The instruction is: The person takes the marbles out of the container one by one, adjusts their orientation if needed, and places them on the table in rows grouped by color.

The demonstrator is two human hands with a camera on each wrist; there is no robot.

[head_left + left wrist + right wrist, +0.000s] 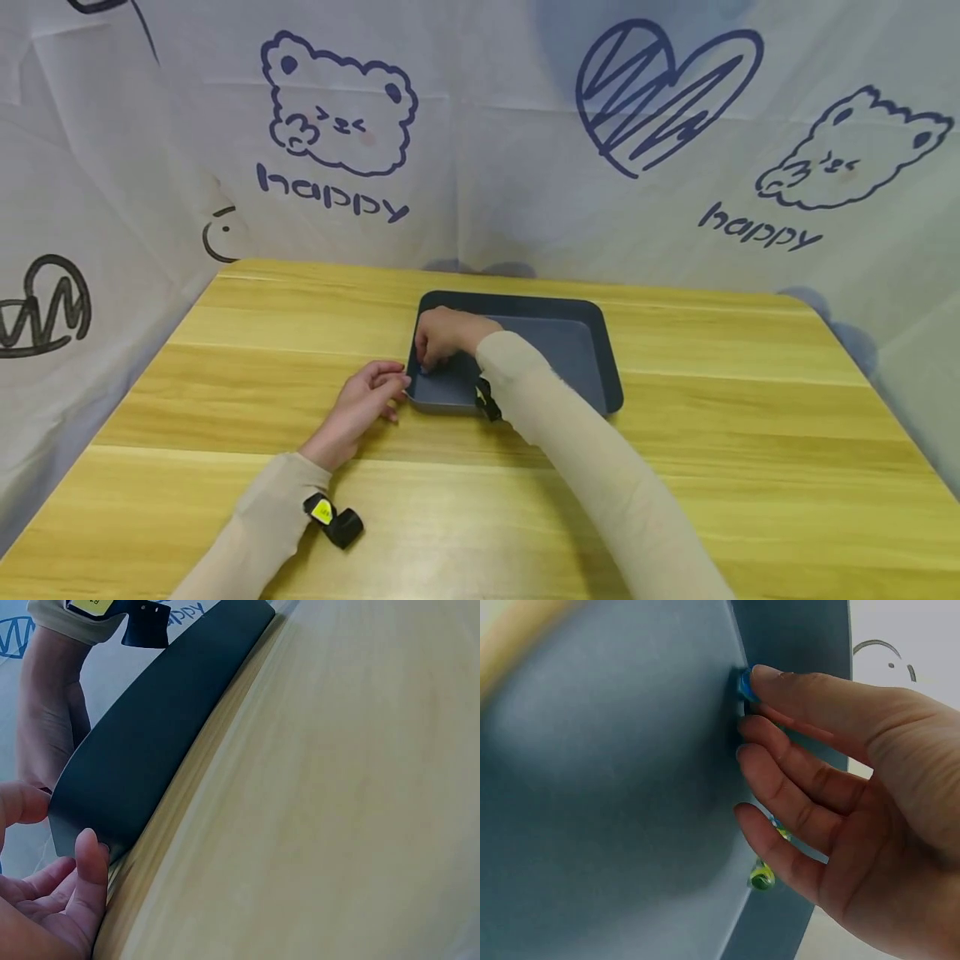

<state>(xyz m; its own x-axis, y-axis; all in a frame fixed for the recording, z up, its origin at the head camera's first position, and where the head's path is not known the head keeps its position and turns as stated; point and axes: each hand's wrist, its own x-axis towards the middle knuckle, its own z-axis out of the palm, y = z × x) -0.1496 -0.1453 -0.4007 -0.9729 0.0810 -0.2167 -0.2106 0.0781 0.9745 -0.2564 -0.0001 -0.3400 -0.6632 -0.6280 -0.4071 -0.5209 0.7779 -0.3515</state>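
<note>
A dark blue-grey rectangular tray lies on the wooden table. My right hand reaches down inside its left end. In the right wrist view, the thumb and index finger of the right hand pinch a small blue glass marble at the foot of the tray wall. Behind the lower fingers lie a yellow-green marble and another partly hidden marble. My left hand is outside the tray's near left corner, its fingers loosely bent and fingertips right at the outer wall.
The yellow wooden table extends around the tray on all sides. Behind it hangs a white cloth with bear, heart and "happy" drawings. Each wrist wears a small black camera, such as the left camera.
</note>
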